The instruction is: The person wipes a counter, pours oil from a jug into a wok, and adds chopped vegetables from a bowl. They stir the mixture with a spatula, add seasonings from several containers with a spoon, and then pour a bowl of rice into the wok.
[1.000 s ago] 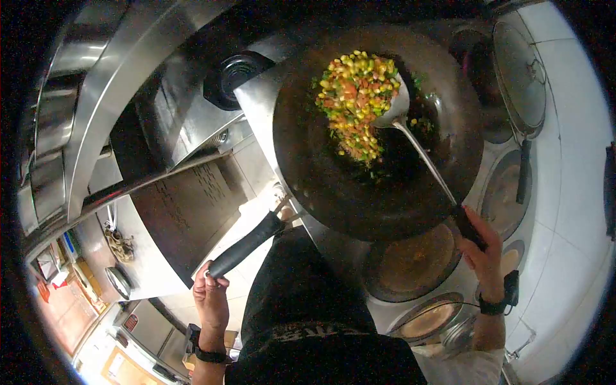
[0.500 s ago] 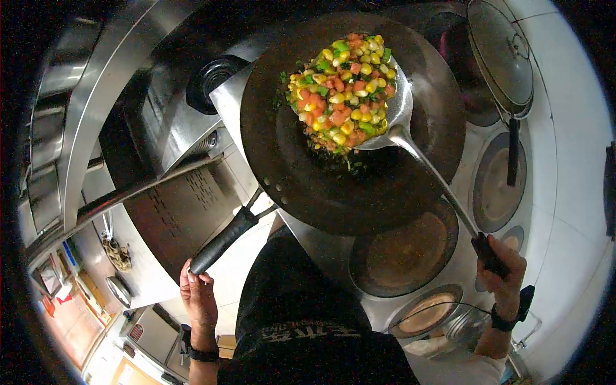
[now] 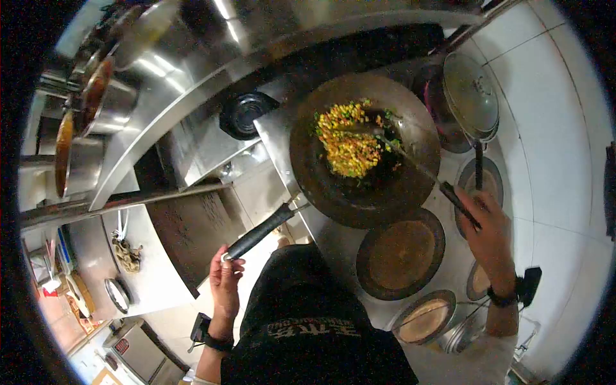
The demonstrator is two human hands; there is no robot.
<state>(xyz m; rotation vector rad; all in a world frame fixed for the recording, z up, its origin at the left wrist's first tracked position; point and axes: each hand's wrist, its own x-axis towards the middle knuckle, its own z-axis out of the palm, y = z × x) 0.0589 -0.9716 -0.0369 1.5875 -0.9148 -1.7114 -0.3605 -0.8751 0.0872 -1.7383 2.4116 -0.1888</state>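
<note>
A black wok (image 3: 378, 192) holds a heap of yellow corn, green and orange diced vegetables (image 3: 346, 144). My left hand (image 3: 224, 282) grips the end of the wok's long black handle (image 3: 260, 231) at lower left. My right hand (image 3: 491, 231) is closed around the dark grip of a metal ladle (image 3: 410, 160), whose bowl lies in the food near the wok's middle. The ladle bowl is blurred and partly hidden by the vegetables.
Below the wok sit round bowls of sauces or seasonings (image 3: 401, 253), (image 3: 427, 321) on the steel counter. A strainer or lid (image 3: 471, 93) rests on a pot at upper right. A black burner ring (image 3: 247, 112) is left of the wok. Steel pots (image 3: 83, 160) hang at far left.
The view has pulled back and the wok now looks smaller. The ladle, earlier lifted full of vegetables, has dropped into the wok and the food lies spread in the pan.
</note>
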